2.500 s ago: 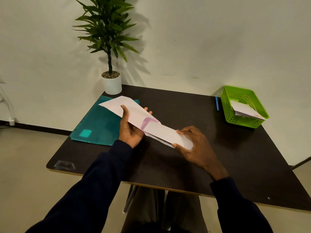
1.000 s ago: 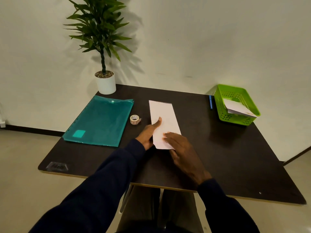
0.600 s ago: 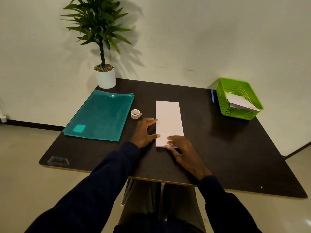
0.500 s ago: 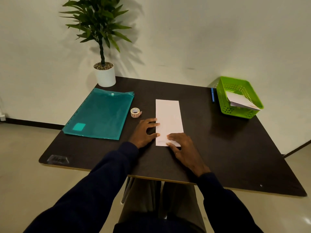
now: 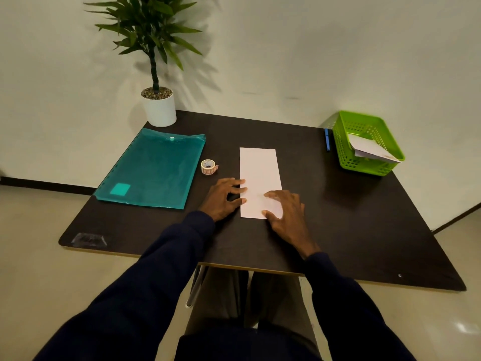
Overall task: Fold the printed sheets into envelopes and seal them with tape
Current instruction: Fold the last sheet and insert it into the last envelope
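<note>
A white sheet (image 5: 259,171), folded into a long narrow strip, lies flat in the middle of the dark table (image 5: 364,217), its long side running away from me. My left hand (image 5: 223,196) rests on the table at the strip's left edge, fingertips spread and touching the paper. My right hand (image 5: 285,212) lies flat on the strip's near end with fingers apart, pressing it down. A small roll of tape (image 5: 209,167) sits just left of the strip, beyond my left hand.
A teal plastic folder (image 5: 153,168) lies at the left. A potted plant (image 5: 158,105) stands at the back left corner. A green basket (image 5: 364,142) holding folded paper sits at the back right, a blue pen (image 5: 327,139) beside it.
The sheet, held up and slanted in both hands earlier, now lies flat on the table. Both hands have settled on its near end, the right one sliding a little further onto the paper.
</note>
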